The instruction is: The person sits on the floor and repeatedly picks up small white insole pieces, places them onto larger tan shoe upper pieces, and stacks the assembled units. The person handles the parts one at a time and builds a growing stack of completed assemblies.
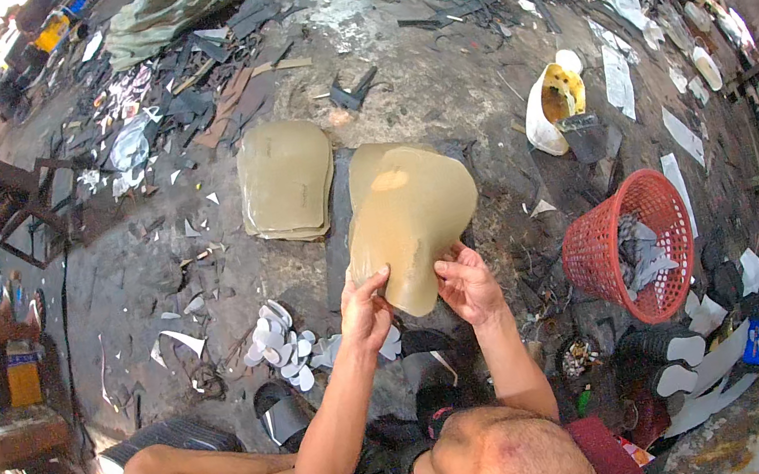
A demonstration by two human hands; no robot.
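Observation:
A tan, slightly see-through flexible sheet [417,220] with rounded ends and a narrower waist is held up in front of me, its near end bowed. My left hand [368,310] pinches its left near edge, thumb on top. Opposite it, my right hand [467,284] grips the right near edge with thumb and fingers closed. Behind the held sheet, part of another tan sheet [365,166] shows at its left; how many lie beneath is hidden. A neat stack of similar tan sheets [286,177] lies on the floor just to the left.
A red plastic basket [576,248] tilts on the right with grey scraps inside. Beyond it stand a stained white container [542,122] and a dark cup [585,138]. White oval pieces [282,346] are heaped near my left forearm. Scraps litter the far floor; a dark metal frame [40,211] stands left.

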